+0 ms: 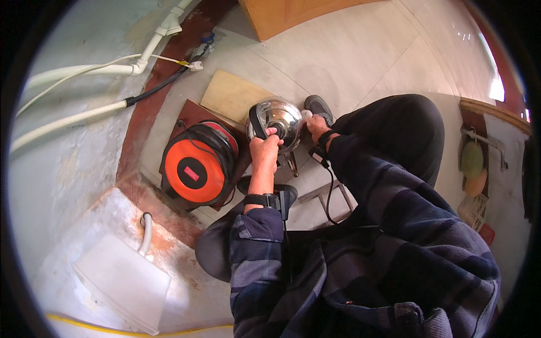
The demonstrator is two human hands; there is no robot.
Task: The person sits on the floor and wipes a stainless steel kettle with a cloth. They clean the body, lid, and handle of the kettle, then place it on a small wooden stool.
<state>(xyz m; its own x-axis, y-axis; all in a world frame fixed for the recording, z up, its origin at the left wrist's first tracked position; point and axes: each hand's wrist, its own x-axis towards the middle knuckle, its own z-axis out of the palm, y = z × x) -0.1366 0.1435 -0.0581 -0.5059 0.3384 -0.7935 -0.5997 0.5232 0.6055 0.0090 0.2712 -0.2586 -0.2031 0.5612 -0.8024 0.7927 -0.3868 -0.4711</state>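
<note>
A shiny stainless-steel kettle (281, 116) with a black handle (256, 120) stands before me, close to my shoes. My left hand (265, 150) is closed around the lower end of that handle, near the lid knob. The kettle's spout (293, 164) points toward me. At the kettle's right side, my right hand (318, 126) grips a small whitish wad (307, 114), possibly a cloth or sponge; its exact kind is unclear. Both wrists wear black straps with small devices.
Left of the kettle sits an orange-and-black round corded device (195, 171) on a dark red board (186, 113), beside a pale wooden board (232, 91). White pipes (84, 72) run along the wall. A white plastic container (127, 279) is lower left, a wooden cabinet (291, 17) ahead.
</note>
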